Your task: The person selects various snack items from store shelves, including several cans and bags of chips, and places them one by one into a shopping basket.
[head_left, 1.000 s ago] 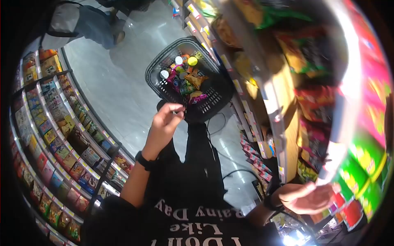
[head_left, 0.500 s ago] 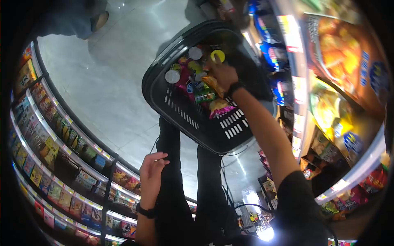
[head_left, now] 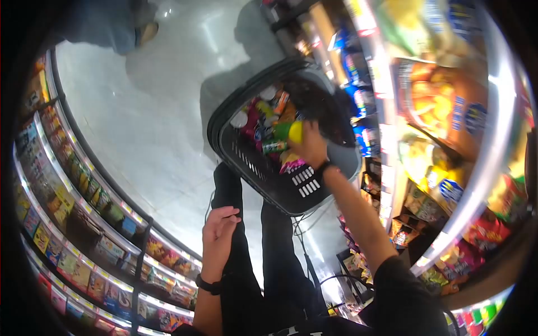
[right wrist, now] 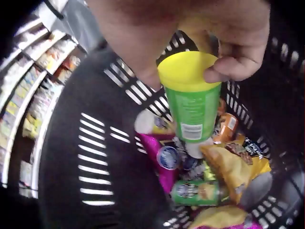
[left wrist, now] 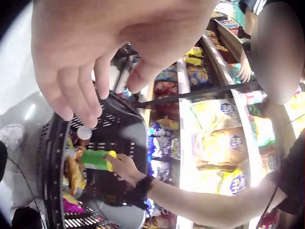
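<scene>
Right wrist: cylindrical canister (right wrist: 194, 112) in grip (right wrist: 209, 16), slotted basket (right wrist: 62, 157)

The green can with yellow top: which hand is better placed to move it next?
Probably the right hand: its fingers pinch the green can by its yellow top, inside the basket. The left hand is outside the basket, holding nothing.

Snack bags (right wrist: 231, 164), canisters (right wrist: 195, 192) in basket (right wrist: 59, 152)

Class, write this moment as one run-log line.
right hand: holds green canister by yellow top, inside basket | left hand: empty, outside basket | also in basket: snack bags, more canisters
</scene>
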Tool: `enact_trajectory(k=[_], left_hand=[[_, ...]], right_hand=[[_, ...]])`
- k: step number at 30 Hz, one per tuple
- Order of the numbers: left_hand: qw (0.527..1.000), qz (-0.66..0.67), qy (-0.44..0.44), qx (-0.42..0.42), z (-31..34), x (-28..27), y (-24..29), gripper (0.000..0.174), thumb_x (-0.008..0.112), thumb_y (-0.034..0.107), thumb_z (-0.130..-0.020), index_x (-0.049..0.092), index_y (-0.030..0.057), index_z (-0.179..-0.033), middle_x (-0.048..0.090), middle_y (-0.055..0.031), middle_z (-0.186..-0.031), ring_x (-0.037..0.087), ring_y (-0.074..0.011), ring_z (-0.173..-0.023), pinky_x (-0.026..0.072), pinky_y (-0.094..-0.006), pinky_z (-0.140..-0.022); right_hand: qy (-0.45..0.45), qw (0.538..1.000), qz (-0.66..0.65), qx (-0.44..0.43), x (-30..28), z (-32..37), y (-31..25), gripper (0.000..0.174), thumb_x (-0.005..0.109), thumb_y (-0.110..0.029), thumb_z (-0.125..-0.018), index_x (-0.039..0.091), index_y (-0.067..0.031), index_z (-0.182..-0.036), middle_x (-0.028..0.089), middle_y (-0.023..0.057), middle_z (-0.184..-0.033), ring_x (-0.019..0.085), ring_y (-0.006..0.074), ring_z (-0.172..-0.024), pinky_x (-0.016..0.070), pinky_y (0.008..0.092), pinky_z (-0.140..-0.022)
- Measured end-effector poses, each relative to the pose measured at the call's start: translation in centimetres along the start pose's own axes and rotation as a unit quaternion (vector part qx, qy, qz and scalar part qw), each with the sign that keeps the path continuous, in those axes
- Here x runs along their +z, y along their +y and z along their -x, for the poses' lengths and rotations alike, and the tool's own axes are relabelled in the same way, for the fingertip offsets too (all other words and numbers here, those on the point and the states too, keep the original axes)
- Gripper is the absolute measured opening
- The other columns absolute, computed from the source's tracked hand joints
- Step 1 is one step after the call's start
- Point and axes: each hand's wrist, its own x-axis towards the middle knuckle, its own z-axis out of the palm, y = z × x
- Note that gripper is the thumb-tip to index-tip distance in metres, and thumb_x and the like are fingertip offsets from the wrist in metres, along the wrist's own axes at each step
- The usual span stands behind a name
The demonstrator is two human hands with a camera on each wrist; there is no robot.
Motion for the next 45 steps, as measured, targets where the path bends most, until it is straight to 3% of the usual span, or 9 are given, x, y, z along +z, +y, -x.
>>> enact_trajectory(k=[4,6,8,17,18,24,34,43,45], left_hand=[[0.946,-0.280,-0.050,0.156,4.5,3.7,7.7,0.057,0.085,0.017,-0.081,0.057,0.0001,-0.127,0.065,-0.0155,-0.121,0.065,-0.0289,-0.112,0.0503,-0.0405,-0.096],[0.822,-0.425,-0.078,0.370,7.3,6.1,11.6,0.073,0.089,0.033,-0.075,0.055,0.0006,-0.131,0.063,-0.0182,-0.124,0.063,-0.0371,-0.111,0.0500,-0.0420,-0.096],[0.758,-0.467,-0.143,0.432,11.8,9.5,15.5,0.080,0.089,0.041,-0.073,0.054,0.0010,-0.132,0.061,-0.0196,-0.126,0.063,-0.0402,-0.111,0.0506,-0.0441,-0.095],[0.834,-0.179,-0.489,0.182,25.8,16.4,15.9,0.053,0.068,0.042,-0.098,0.057,0.0030,-0.131,0.072,-0.0129,-0.107,0.073,-0.0307,-0.092,0.0575,-0.0378,-0.083],[0.825,-0.060,-0.561,-0.022,28.7,17.3,17.4,0.053,0.050,0.049,-0.106,0.057,0.0028,-0.133,0.070,-0.0118,-0.108,0.071,-0.0262,-0.094,0.0559,-0.0374,-0.087],[0.818,0.056,-0.570,-0.057,40.1,27.2,13.9,0.077,0.026,0.067,-0.104,0.053,0.0007,-0.133,0.065,-0.0146,-0.098,0.066,-0.0279,-0.078,0.0537,-0.0379,-0.071],[0.801,-0.016,-0.598,0.033,51.6,32.3,8.5,0.069,0.029,0.058,-0.108,0.055,-0.0003,-0.133,0.068,-0.0165,-0.110,0.069,-0.0300,-0.091,0.0567,-0.0426,-0.080],[0.784,-0.090,-0.578,0.207,53.4,31.6,8.9,0.056,0.041,0.043,-0.110,0.047,-0.0023,-0.142,0.065,-0.0157,-0.127,0.067,-0.0277,-0.111,0.0537,-0.0427,-0.099],[0.759,-0.088,-0.608,0.216,53.4,30.9,10.0,0.066,0.058,0.031,-0.106,0.029,0.0007,-0.156,0.040,-0.0139,-0.153,0.037,-0.0208,-0.142,0.0307,-0.0367,-0.118]], right_hand=[[0.023,0.988,-0.149,-0.038,-11.1,14.3,-6.5,0.073,0.082,-0.037,-0.078,0.055,-0.0058,-0.138,0.055,0.0241,-0.126,0.060,0.0453,-0.112,0.0500,0.0504,-0.095],[0.129,0.954,-0.233,-0.138,-15.5,20.7,-9.0,0.063,0.083,-0.034,-0.077,0.064,-0.0017,-0.128,0.054,0.0148,-0.097,0.053,0.0304,-0.087,0.0426,0.0398,-0.074],[0.036,0.924,-0.380,0.004,-22.2,27.5,-13.3,0.054,0.082,-0.028,-0.082,0.067,-0.0019,-0.127,0.056,0.0119,-0.095,0.060,0.0253,-0.097,0.0472,0.0349,-0.086],[0.161,0.773,-0.612,-0.043,-34.0,47.2,-16.2,0.058,0.064,-0.003,-0.093,0.046,0.0013,-0.148,0.065,0.0052,-0.110,0.062,0.0126,-0.102,0.0478,0.0272,-0.094],[0.156,0.785,-0.597,-0.060,-33.8,49.4,-15.2,0.064,0.062,0.002,-0.091,0.041,0.0008,-0.152,0.066,0.0050,-0.113,0.061,0.0126,-0.102,0.0481,0.0277,-0.093],[0.331,0.597,-0.724,-0.100,-33.2,60.7,-12.2,0.058,0.067,-0.022,-0.095,0.049,-0.0009,-0.146,0.064,0.0110,-0.129,0.066,0.0182,-0.100,0.0513,0.0330,-0.092],[0.452,0.673,-0.572,-0.122,-32.2,77.4,-6.1,0.065,0.075,-0.010,-0.087,0.050,-0.0022,-0.146,0.062,0.0116,-0.131,0.063,0.0177,-0.108,0.0495,0.0338,-0.098],[0.535,0.767,-0.337,-0.110,-39.2,74.9,-9.3,0.067,0.079,-0.013,-0.083,0.052,-0.0015,-0.143,0.055,0.0140,-0.138,0.061,0.0260,-0.117,0.0474,0.0378,-0.101],[0.542,0.777,-0.306,-0.092,-40.2,72.6,-10.0,0.065,0.078,-0.015,-0.084,0.052,-0.0008,-0.141,0.056,0.0136,-0.137,0.061,0.0273,-0.118,0.0472,0.0378,-0.102]])
